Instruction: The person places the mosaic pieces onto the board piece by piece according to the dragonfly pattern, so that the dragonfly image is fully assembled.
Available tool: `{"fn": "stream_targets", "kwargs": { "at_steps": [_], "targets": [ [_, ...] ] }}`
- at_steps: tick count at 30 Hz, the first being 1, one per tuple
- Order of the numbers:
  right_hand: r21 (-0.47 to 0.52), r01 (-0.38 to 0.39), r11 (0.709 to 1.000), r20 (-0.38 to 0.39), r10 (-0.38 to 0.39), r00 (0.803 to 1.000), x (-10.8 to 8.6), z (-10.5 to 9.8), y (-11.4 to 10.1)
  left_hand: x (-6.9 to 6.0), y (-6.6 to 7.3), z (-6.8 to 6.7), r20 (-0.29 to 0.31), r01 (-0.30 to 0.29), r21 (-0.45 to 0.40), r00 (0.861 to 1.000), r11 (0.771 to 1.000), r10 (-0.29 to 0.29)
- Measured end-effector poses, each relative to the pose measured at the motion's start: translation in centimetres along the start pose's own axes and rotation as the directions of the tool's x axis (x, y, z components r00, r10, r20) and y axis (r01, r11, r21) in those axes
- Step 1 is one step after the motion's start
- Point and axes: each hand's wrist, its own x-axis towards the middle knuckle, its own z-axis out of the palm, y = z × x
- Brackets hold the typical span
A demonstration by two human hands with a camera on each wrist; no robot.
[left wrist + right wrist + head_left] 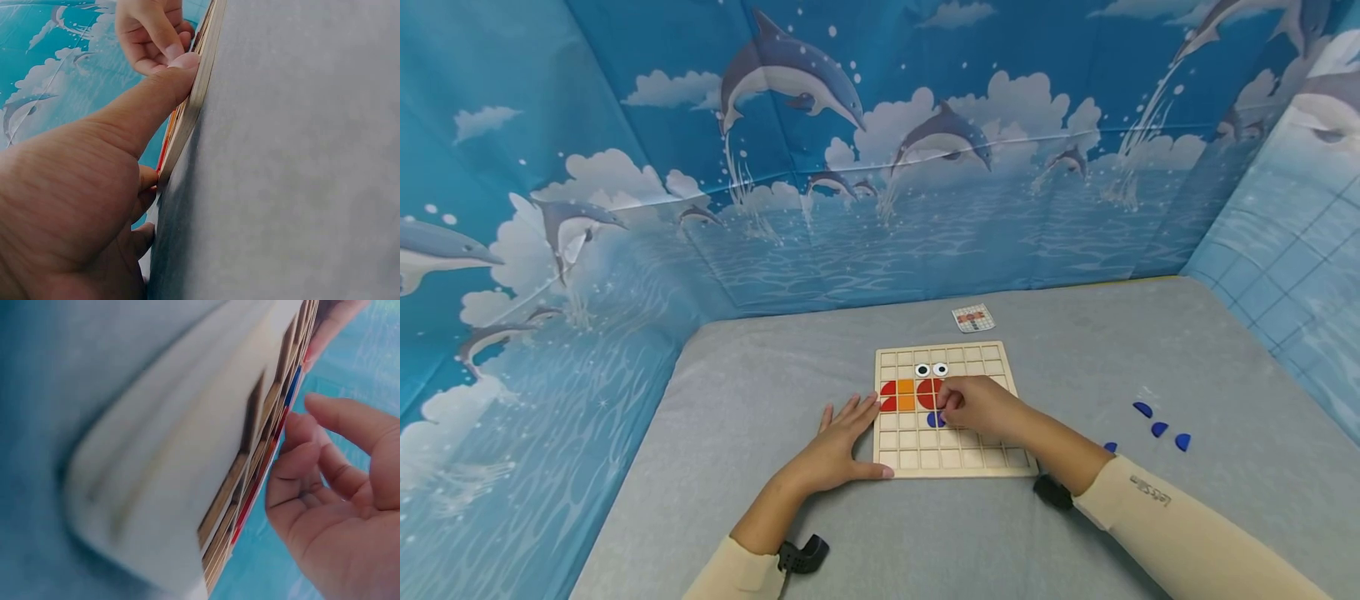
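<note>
A square wooden grid board [910, 459] lies on the grey-covered table. My left hand [837, 447] rests at its left side, fingers spread and thumb [178, 70] on the near left corner. Over the middle of the board, my right hand [983, 406] has curled fingers and pinches at a small blue piece [942, 418]; the fingertips partly hide it. Another blue piece [932, 419] sits just left of it. Above are red pieces [926, 395], partly covered by the hand, and two eye pieces [932, 369]. Orange squares [906, 395] and red quarter-round pieces [888, 396] fill cells at left.
A small pattern card [973, 318] lies behind the board. Several loose blue pieces [1159, 429] are scattered to the right, one [1110, 447] partly hidden by the right forearm. A dolphin-printed curtain [850, 208] hangs along the table's back and sides.
</note>
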Motion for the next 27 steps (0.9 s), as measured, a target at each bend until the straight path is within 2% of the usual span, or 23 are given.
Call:
{"fn": "stream_targets", "kwargs": {
  "at_steps": [4, 8, 15, 27],
  "targets": [
    [0.056, -0.013, 0.998, -0.012, 0.013, 1.000, -0.4, -0.8, 0.3, 0.1, 0.0, 0.1, 0.003, 0.007, 0.001, 1.000, 1.000, -0.007],
    [0.116, 0.006, 0.993, -0.029, -0.003, 1.000, -1.0, -2.1, 0.9, 0.1, 0.0, 0.1, 0.000, 0.010, 0.000, 1.000, 1.000, -0.010],
    [0.229, 0.001, 0.973, -0.030, 0.006, 1.000, -3.1, -4.6, 2.1, 0.0, 0.1, 0.0, -0.001, 0.010, 0.002, 1.000, 1.000, -0.010],
    [0.231, -0.089, 0.969, -0.043, 0.102, 0.994, -7.7, -8.5, 5.2, 0.1, -0.1, 0.1, 0.000, 0.009, 0.003, 1.000, 1.000, -0.009]
  ]
}}
